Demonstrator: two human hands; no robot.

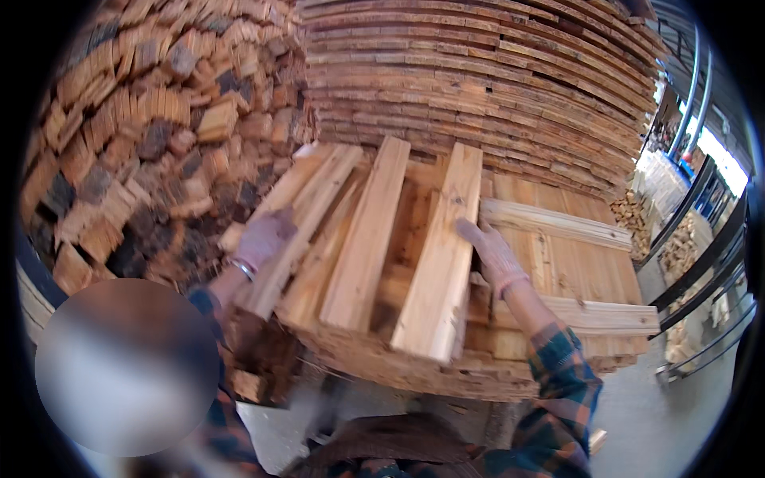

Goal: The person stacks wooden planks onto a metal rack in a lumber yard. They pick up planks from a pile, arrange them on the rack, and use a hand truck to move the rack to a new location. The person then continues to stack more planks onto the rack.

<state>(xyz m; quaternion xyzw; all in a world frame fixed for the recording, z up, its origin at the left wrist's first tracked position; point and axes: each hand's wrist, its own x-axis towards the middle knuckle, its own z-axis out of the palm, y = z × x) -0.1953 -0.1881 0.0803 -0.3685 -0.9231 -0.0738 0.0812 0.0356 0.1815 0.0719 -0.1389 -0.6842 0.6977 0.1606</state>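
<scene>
My right hand (492,253), in a pale glove, grips the right edge of a light wooden board (438,263), its thumb along the top. That board slants across the stack. At the left, my gloved left hand (263,240), somewhat smeared, closes on the outer side of another wooden board (307,231); its fingertips are partly hidden. Between the hands a third board (368,239) lies apart from its neighbours. All rest on a low stack of boards (414,362), with a darker gap showing between them.
Crosswise battens (574,315) lie over flat boards on the stack's right part. Behind rises a tall layered wall of boards (478,88). A heap of short wood blocks (143,143) fills the left. Dark metal rails (701,263) stand right. A round blur covers the lower left.
</scene>
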